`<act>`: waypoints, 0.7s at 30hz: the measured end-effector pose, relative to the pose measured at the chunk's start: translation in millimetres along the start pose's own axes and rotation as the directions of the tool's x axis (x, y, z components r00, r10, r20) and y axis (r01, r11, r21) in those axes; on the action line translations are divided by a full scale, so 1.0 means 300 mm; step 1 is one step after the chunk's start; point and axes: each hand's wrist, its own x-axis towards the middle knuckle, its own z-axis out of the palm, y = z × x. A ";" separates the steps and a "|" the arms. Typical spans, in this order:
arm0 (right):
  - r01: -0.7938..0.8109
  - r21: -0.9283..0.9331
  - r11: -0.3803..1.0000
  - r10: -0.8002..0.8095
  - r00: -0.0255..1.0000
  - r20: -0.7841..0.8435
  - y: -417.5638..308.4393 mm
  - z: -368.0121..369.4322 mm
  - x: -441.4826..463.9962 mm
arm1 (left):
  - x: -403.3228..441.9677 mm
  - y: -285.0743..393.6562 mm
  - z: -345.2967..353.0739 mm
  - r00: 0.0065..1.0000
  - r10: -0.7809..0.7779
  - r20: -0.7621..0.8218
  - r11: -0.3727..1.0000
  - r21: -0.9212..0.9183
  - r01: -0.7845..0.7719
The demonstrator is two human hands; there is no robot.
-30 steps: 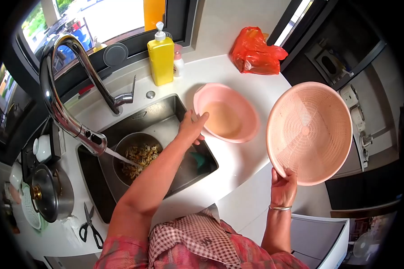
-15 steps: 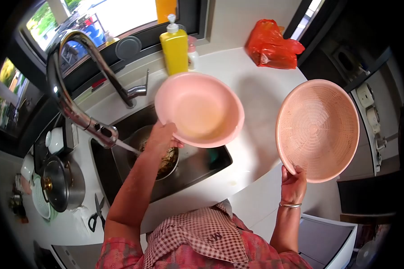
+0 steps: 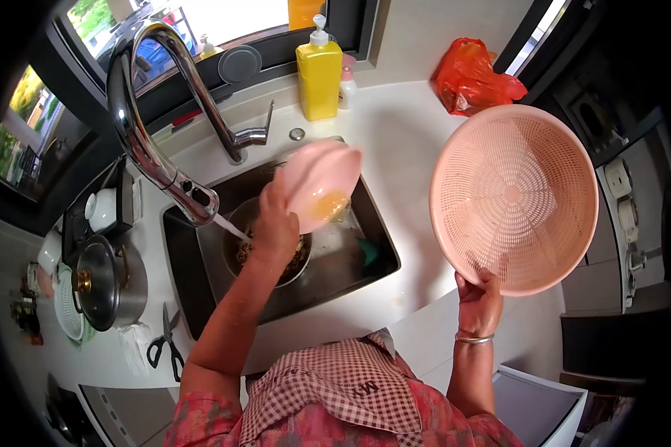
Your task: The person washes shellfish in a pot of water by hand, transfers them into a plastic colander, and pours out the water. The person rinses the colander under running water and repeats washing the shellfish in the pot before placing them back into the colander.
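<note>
My left hand grips the near rim of a pink plastic basin, tipped steeply over the sink. Yellowish liquid gathers at the basin's lower right edge. Held out to the right, a pink colander has its rim pinched between the thumb and fingers of my right hand; its inside faces me. Below my left hand, a round metal pot with brown bits in it sits in the sink, partly hidden by that hand. Water runs from the chrome faucet towards the pot.
A yellow pump bottle and a small pink-topped bottle stand behind the sink. At the back right lies a red plastic bag. Black scissors and a lidded pot are on the left counter.
The basin has gone from nearly level to steeply tipped, lower over the sink, its liquid running to one edge. The colander has shifted slightly left and up. The camera view has turned a little.
</note>
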 end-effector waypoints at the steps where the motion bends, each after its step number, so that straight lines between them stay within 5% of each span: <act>1: 0.001 -0.005 1.000 -0.001 1.000 0.001 0.001 -0.001 -0.001 | -0.012 0.006 0.009 0.999 0.027 0.020 0.999 0.024 -0.027; 11: -0.026 -0.044 0.999 0.026 1.000 -0.012 0.027 -0.011 0.004 | -0.024 -0.043 0.013 0.957 0.285 -0.057 0.956 0.081 -0.281; 14: -0.057 -0.069 0.996 0.056 0.998 -0.008 0.045 -0.016 0.010 | -0.022 -0.011 -0.010 0.996 0.067 -0.055 0.998 -0.006 -0.067; 17: 0.014 -0.125 0.992 -0.010 0.999 0.035 0.041 0.037 -0.018 | -0.016 -0.113 0.058 0.977 0.012 -0.213 0.979 -0.195 -0.055; 18: 0.054 -0.146 0.988 -0.046 0.997 0.056 0.033 0.050 -0.024 | -0.022 -0.006 -0.013 0.890 -0.429 0.151 0.733 -0.518 0.441; 21: -0.023 -0.174 0.984 0.035 0.997 0.066 0.048 0.022 0.015 | -0.057 -0.034 -0.025 0.825 -0.415 0.383 0.333 -0.780 0.529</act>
